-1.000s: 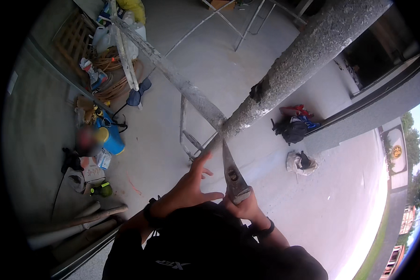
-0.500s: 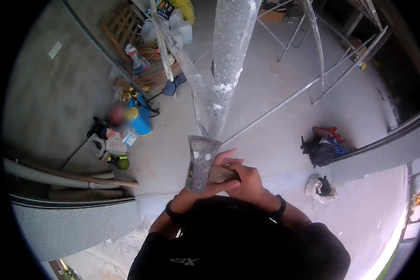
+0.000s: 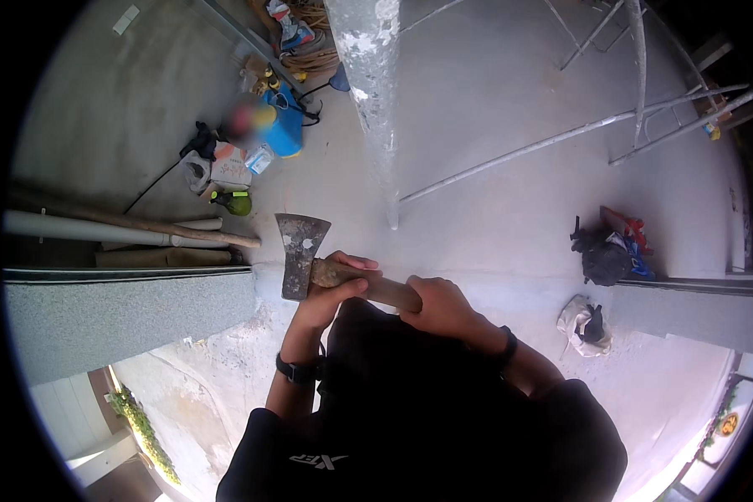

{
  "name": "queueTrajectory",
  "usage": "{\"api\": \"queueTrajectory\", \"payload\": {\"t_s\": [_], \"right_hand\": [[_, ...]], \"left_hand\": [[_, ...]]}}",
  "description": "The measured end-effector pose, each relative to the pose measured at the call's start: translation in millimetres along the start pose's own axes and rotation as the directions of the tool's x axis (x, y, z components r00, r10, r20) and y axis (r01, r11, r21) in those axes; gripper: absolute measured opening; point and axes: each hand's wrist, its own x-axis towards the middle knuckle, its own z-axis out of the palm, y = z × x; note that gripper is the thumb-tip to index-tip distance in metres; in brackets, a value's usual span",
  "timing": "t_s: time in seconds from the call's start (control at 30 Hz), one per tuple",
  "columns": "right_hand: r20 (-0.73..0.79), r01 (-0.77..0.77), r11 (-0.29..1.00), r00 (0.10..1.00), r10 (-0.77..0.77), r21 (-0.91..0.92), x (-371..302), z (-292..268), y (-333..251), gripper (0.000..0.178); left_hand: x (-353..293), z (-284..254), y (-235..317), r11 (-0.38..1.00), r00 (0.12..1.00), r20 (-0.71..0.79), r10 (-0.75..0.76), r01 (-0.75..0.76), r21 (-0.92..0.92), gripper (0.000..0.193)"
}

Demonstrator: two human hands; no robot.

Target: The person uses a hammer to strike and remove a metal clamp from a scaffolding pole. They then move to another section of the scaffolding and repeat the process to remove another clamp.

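An axe (image 3: 299, 251) lies across both my hands in front of my chest, its worn, stained metal head to the left and its short wooden handle (image 3: 393, 293) running to the right. My left hand (image 3: 330, 297) is closed round the handle close beside the head, thumb on top and fingers curling from beneath. Wrapped round the handle's other end is my right hand (image 3: 443, 308), which hides the butt. Dark bands sit on both wrists.
A paint-spotted pole (image 3: 368, 75) rises just ahead. Metal scaffold tubes (image 3: 560, 138) stand ahead right. Left are a blue container (image 3: 286, 130), a green bottle (image 3: 234, 202) and pipes (image 3: 84, 227). A black bag (image 3: 604, 255) and white sack (image 3: 581, 325) lie at right.
The axe has moved left, and more of its handle shows. My hands have drawn apart, the right now farther along the handle. The view has shifted, so the surroundings sit differently.
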Motion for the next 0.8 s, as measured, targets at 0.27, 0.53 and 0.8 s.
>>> {"api": "queueTrajectory", "payload": {"t_s": [0.27, 0.53, 0.8], "right_hand": [[-0.065, -0.251, 0.964, 0.967, 0.246, -0.088, 35.9, 64.6, 46.5, 0.029], [0.076, -0.561, 0.828, 0.827, 0.557, 0.029, 82.0, 192.5, 139.1, 0.031], [0.113, -0.676, 0.737, 0.734, 0.670, 0.024, 123.6, 341.6, 232.0, 0.032]], "left_hand": [[45.8, -28.1, -61.8, 0.965, 0.964, -0.054, -0.261, 0.262, 0.014, 0.027], [115.6, -110.5, -246.5, 0.814, 0.815, -0.019, -0.579, 0.577, -0.061, 0.030], [102.4, -206.0, -389.6, 0.752, 0.732, -0.181, -0.657, 0.652, -0.095, 0.037]]}}
